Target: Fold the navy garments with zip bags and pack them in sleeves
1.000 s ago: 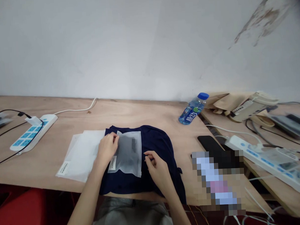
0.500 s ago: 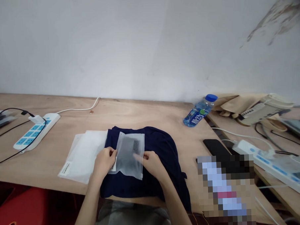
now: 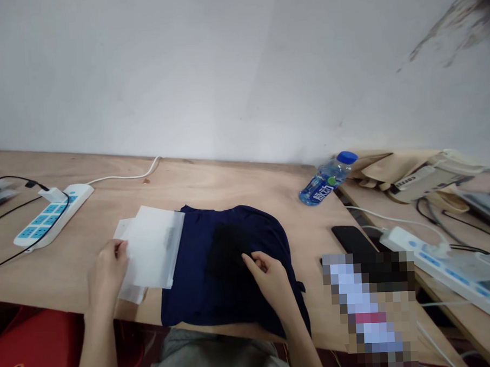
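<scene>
On my feed, left hand (image 3: 108, 270) holding the edge of white plastic bags (image 3: 152, 247), at 9 o'clock from the navy shirt (image 3: 189, 299) and overlapping it, right hand (image 3: 269, 280) narrowly curled on the shirt, grip unclear, water bottle (image 3: 328, 179) at 2 o'clock, all on the tabletop (image 3: 237, 181)

Workshop (plywood bench (image 3: 245, 183), power strip (image 3: 53, 216))

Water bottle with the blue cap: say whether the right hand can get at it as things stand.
Likely yes: the right hand rests on the navy garment, with nothing standing between it and the water bottle.
</scene>
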`<state>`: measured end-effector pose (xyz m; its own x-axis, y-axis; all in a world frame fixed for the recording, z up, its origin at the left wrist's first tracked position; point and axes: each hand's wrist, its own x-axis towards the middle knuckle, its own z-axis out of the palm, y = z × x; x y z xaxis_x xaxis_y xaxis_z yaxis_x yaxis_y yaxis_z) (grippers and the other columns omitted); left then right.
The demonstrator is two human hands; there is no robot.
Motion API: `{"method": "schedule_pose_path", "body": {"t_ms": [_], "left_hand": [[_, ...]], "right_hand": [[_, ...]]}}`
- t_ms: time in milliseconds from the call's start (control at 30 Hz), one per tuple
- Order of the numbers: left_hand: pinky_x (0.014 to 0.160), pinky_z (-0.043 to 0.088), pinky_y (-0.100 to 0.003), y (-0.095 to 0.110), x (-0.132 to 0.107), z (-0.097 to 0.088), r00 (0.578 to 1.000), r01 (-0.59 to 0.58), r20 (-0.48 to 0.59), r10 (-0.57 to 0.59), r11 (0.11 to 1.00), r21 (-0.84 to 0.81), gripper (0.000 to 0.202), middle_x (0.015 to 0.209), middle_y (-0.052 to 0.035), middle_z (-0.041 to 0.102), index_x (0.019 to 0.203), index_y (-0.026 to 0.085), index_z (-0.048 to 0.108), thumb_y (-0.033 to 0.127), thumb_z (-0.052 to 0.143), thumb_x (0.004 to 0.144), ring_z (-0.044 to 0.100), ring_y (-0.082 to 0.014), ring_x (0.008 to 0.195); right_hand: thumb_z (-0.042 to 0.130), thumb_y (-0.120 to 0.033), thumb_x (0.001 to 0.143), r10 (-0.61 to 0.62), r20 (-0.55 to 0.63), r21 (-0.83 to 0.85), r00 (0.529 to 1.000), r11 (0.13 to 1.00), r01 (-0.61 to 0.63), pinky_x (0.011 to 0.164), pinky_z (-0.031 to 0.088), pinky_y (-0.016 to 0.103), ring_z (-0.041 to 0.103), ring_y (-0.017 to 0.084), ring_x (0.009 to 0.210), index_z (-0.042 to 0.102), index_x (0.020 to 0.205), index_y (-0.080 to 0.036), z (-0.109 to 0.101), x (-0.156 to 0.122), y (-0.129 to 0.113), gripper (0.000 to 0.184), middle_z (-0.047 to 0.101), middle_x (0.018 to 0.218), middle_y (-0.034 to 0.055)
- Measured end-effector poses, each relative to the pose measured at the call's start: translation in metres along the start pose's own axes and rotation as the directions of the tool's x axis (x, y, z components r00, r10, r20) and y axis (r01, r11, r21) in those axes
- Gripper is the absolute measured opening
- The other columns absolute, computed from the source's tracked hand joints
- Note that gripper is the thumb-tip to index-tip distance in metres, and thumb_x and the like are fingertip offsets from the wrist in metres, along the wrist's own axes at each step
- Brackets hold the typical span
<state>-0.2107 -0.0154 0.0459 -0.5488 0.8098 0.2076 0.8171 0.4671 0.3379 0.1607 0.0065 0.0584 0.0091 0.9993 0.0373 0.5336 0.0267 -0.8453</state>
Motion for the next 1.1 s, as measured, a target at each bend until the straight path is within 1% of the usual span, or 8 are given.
{"method": "schedule_pose_path", "body": {"t_ms": [167,300,467,633,767,933,1000,1100], "left_hand": [[0.077,0.048,-0.037,0.01,-0.023,-0.005,0.973,-0.072,-0.221,0.074,0.997,0.016,0.034,0.107,-0.0127,0.065,0.112,0.018,0.061,0.039,0.043,0.092,0.063,-0.0288,0.095],[0.074,0.049,-0.032,0.065,-0.057,-0.002,0.96,-0.28,-0.069,0.272,0.922,-0.269,0.025,0.097,-0.0048,0.067,0.105,0.023,0.062,0.036,0.043,0.094,0.064,-0.0202,0.078],[0.077,0.052,-0.035,0.124,-0.092,0.009,0.823,-0.445,0.142,0.55,0.78,-0.44,0.023,0.096,-0.0051,0.064,0.11,0.025,0.061,0.033,0.049,0.092,0.065,-0.021,0.083],[0.089,0.051,-0.044,0.15,-0.103,0.011,0.707,-0.607,0.092,0.701,0.668,-0.43,0.057,0.131,-0.0113,0.052,0.133,0.029,0.05,0.026,0.066,0.078,0.058,-0.0286,0.109],[0.092,0.049,-0.046,0.171,-0.103,0.023,0.663,-0.649,0.052,0.747,0.607,-0.459,0.044,0.123,-0.0099,0.057,0.124,0.028,0.056,0.024,0.066,0.081,0.056,-0.0294,0.114],[0.083,0.053,-0.037,0.176,-0.1,0.035,0.853,-0.418,-0.01,0.523,0.671,-0.612,0.01,0.094,-0.006,0.066,0.098,0.023,0.06,0.028,0.052,0.093,0.065,-0.0216,0.09],[0.08,0.054,-0.036,0.162,-0.097,0.033,0.952,-0.258,-0.045,0.304,0.711,-0.654,0.015,0.098,-0.0075,0.067,0.106,0.023,0.055,0.031,0.051,0.093,0.067,-0.0214,0.089],[0.088,0.054,-0.04,0.13,-0.089,0.027,0.988,-0.133,-0.142,0.057,0.773,-0.62,0.034,0.122,-0.0143,0.062,0.125,0.021,0.044,0.026,0.049,0.092,0.065,-0.0246,0.105]], "right_hand": [[0.049,-0.051,0.09,0.009,-0.138,-0.063,0.99,0.998,-0.018,0.052,0.039,0.026,0.05,0.014,0.05,0.063,0.101,-0.017,0.001,-0.017,0.0,0.039,0.05,0.058,-0.0036],[0.052,-0.043,0.09,-0.182,-0.132,-0.223,0.974,0.963,0.15,0.059,0.047,0.027,0.056,0.015,0.059,0.06,0.115,-0.02,0.003,-0.026,-0.015,0.034,0.057,0.075,0.0009],[0.055,-0.022,0.084,-0.366,0.037,-0.351,0.93,0.867,0.355,0.077,0.055,0.037,0.06,0.025,0.096,0.055,0.128,-0.022,0.014,-0.028,-0.028,0.044,0.056,0.105,0.0107],[0.05,-0.021,0.086,-0.327,0.01,-0.308,0.945,0.898,0.314,0.079,0.056,0.039,0.062,0.025,0.098,0.054,0.125,-0.022,0.011,-0.027,-0.019,0.039,0.062,0.108,0.0109],[0.042,-0.017,0.087,-0.315,-0.01,-0.223,0.949,0.926,0.305,0.079,0.056,0.036,0.066,0.022,0.095,0.055,0.123,-0.02,0.003,-0.03,-0.009,0.039,0.067,0.111,0.0109],[0.04,-0.017,0.086,-0.227,-0.073,-0.191,0.971,0.959,0.21,0.074,0.056,0.034,0.068,0.021,0.091,0.057,0.118,-0.018,-0.002,-0.033,0.001,0.036,0.069,0.11,0.0111],[0.041,-0.021,0.088,-0.205,-0.066,-0.182,0.977,0.965,0.19,0.072,0.056,0.033,0.069,0.021,0.088,0.058,0.116,-0.018,-0.002,-0.034,0.005,0.033,0.07,0.107,0.0107],[0.042,-0.026,0.09,-0.202,-0.055,-0.183,0.978,0.965,0.189,0.068,0.055,0.032,0.069,0.02,0.08,0.061,0.112,-0.019,-0.001,-0.036,0.008,0.03,0.071,0.1,0.0098]]}}
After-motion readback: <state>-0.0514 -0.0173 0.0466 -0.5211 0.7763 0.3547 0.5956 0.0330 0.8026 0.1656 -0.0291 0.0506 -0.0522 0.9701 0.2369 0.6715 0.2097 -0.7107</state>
